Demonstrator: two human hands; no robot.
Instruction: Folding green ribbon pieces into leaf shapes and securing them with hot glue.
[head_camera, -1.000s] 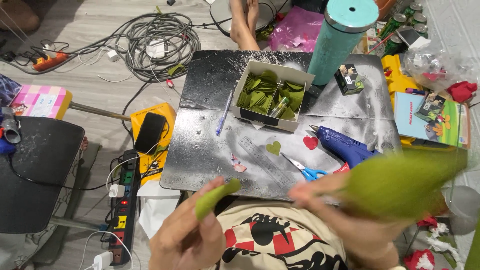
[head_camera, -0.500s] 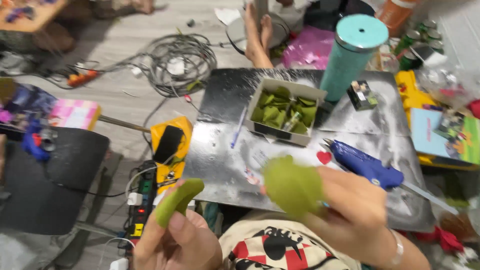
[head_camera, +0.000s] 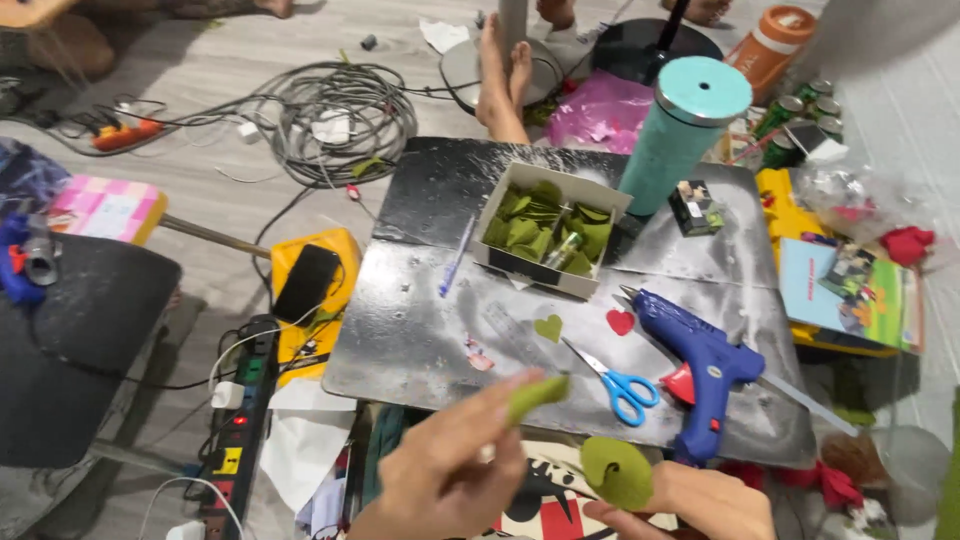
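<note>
Green felt piece: a small olive-green strip of soft felt (head_camera: 537, 395) was pinched at its lower end in the left hand (head_camera: 450, 475), raised over the near edge of the dark, dusty bench (head_camera: 420, 330).
Green felt curl: a rolled olive-green felt disc (head_camera: 617, 472) sat in the right hand (head_camera: 690, 500), low in view, just off the bench edge.
Left grip: fingertips closed tight on the strip.
Right grip: fingers curled loosely round the curl's lower rim.
Handling: both pieces looked light, limp and easily creased; best taken by the edges, gently.
Nearby: blue-handled scissors (head_camera: 620, 385), blue glue gun (head_camera: 700, 365), white cardboard box of green felt leaves (head_camera: 550, 230).
</note>
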